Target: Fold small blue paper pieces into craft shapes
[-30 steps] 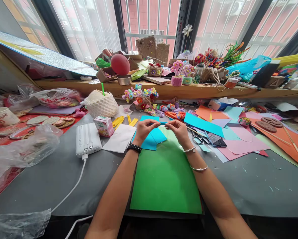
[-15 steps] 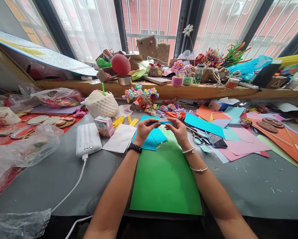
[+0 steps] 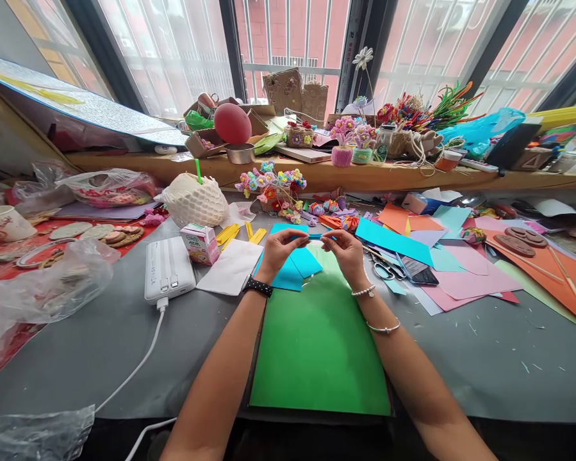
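Note:
A narrow folded strip of blue paper [image 3: 315, 236] is stretched between my two hands, above the far end of a green sheet [image 3: 321, 346]. My left hand [image 3: 280, 251] pinches the strip's left end between thumb and fingers. At the right end, my right hand [image 3: 344, 250] pinches it the same way. Flat blue paper pieces [image 3: 288, 276] lie beneath and beside my left hand. A long blue paper piece [image 3: 394, 242] rests just right of my right hand, near a pair of scissors [image 3: 387, 271].
A white power bank [image 3: 170, 272] with a cable, a small pink carton [image 3: 200, 244] and a white napkin [image 3: 230, 266] are on the left. Yellow folded strips [image 3: 229, 235] lie behind them. Coloured paper sheets [image 3: 480, 276] and a phone [image 3: 419, 271] lie to the right.
My right fingers have closed in on the strip's right end and now pinch it more tightly. My left hand keeps its pinch almost in place. The surrounding things stay put.

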Demonstrator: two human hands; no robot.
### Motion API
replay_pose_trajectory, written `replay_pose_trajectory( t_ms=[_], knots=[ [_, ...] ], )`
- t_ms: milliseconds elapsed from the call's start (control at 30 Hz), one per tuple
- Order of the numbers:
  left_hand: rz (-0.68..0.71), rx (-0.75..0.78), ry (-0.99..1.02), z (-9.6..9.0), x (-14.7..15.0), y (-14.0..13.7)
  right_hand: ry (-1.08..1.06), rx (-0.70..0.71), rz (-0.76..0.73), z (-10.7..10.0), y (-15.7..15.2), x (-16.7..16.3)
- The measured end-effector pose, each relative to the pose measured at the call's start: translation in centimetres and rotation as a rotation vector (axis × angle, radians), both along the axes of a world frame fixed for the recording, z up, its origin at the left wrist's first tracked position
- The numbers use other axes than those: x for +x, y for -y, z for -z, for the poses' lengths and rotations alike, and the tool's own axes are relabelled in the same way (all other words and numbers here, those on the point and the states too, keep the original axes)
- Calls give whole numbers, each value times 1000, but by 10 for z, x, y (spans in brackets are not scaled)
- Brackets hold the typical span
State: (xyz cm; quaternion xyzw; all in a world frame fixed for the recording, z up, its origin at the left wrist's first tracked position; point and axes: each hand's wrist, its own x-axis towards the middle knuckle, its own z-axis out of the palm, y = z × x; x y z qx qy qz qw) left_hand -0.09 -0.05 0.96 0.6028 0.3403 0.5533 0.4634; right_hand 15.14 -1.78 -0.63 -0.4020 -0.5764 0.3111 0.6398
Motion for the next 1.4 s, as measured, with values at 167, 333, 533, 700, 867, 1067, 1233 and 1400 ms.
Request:
replay_pose_trajectory(
  t_ms=[167,333,533,700,867,1067,1233,1400],
  knots=[
    [-15,43,-82,-1,-3,-1,51,-16,-41,0,0,2],
    [11,62,-114,1,-2,-1,105,30,-35,0,0,2],
    [45,53,-169,7,-2,-3,163,55,-38,3,-2,2],
    [28,88,-185,2,-4,-2,218,79,-40,5,-4,5],
    [107,-74,-142,-1,-6,-2,284,122,43,1,-1,8],
    [53,-56,-100,0,-7,-3,252,57,51,0,-1,9],
    [9,-14,-71,1,-5,-2,138,13,39,4,-4,9],
    [-17,-7,-14,1,-5,-3,72,41,7,2,-3,9]
  ],
)
